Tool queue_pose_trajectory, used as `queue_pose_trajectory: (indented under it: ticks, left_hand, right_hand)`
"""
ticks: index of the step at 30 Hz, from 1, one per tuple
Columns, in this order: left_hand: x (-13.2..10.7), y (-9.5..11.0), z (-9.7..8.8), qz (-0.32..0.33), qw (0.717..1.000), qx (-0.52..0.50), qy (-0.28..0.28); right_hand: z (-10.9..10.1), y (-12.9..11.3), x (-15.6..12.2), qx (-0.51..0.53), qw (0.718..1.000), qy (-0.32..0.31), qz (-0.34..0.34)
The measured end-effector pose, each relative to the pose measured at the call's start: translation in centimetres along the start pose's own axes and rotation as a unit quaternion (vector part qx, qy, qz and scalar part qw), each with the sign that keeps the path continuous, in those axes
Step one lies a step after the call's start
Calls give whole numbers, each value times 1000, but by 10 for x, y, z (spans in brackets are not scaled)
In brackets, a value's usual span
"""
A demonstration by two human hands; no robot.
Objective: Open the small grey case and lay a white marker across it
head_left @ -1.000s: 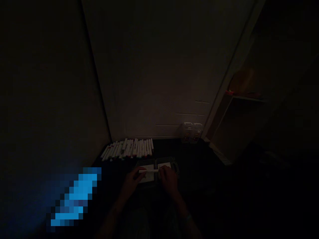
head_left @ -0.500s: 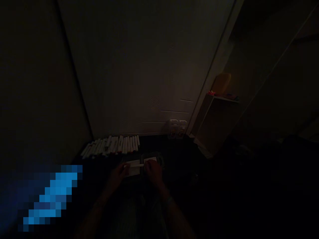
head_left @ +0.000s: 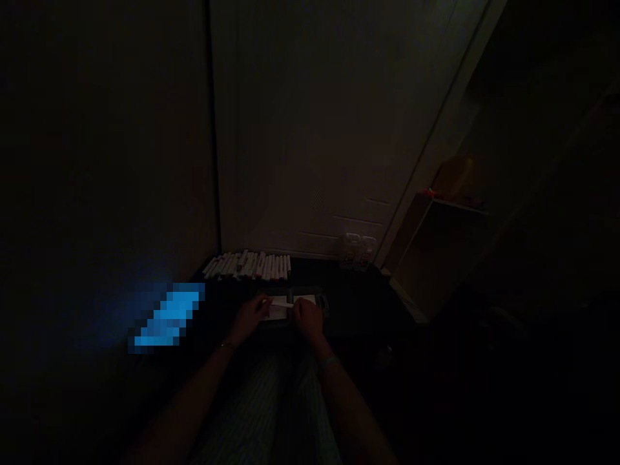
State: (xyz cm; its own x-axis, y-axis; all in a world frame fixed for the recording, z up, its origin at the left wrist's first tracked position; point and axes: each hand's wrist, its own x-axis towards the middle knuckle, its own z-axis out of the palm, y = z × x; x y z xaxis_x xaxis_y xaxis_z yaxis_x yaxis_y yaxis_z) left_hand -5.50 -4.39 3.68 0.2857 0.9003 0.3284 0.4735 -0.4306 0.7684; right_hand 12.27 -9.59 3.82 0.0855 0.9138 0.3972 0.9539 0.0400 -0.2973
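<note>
Both of my hands hold a slim white marker (head_left: 281,305) lying level between them. My left hand (head_left: 256,311) pinches its left end; my right hand (head_left: 309,318) is wrapped round its right end. Below them on the dark table lies an open dark case (head_left: 290,292), with a white sheet (head_left: 277,316) showing in its left half and another white area on the right. Behind the case, a row of white markers (head_left: 252,265) lies side by side near the wall. The dim light hides the finer detail of my fingers.
Two clear packs with handles (head_left: 357,252) stand against the wall at the back right of the table. A bright blue pixelated patch (head_left: 169,316) lies at the left. A wooden shelf unit (head_left: 411,239) stands to the right, with an orange object (head_left: 455,173) on top.
The whole view has shifted, so the table and wall sit further right in the picture. My hands keep hold of the white marker above the case, with little change between them.
</note>
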Motion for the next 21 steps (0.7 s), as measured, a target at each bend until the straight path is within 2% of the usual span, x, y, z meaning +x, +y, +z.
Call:
queue_pose_trajectory:
  ticks: [7,12,16,21]
  left_hand:
    - [-10,4,-2,16,999,-30,15]
    - [-11,4,-2,20,997,-70,25]
    - [-11,0,-2,18,994,-96,40]
    - [-10,-6,-3,0,993,-116,24]
  right_hand:
    - [-3,-1,-1,44,999,15,-6]
    - [-2,4,-1,64,997,20,29]
    - [0,5,-1,83,996,30,17]
    - [1,5,0,84,995,34,40]
